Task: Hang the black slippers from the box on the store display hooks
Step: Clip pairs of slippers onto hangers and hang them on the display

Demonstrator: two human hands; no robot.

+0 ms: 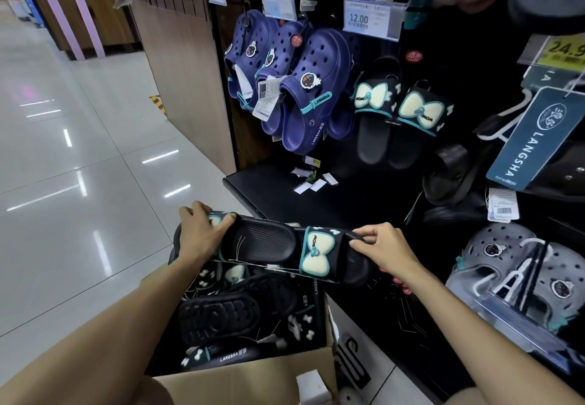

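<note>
Cardboard box [253,379] | hands: left [202,235], right [384,246] grip ridged black slippers [285,248]

yellow price tag [566,50] cut off at right, digits perhaps 24.9

slippers [272,246]: matt black rubbery foam, ribbed footbed
box [253,382]: plain brown cardboard at my six o'clock
floor [79,151]: glossy pale tiles

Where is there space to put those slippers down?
The black shelf is bare between the white paper tags and its front edge. The cardboard box is crowded with black slippers, and the hooks above hold blue clogs and black bow slippers.
</note>
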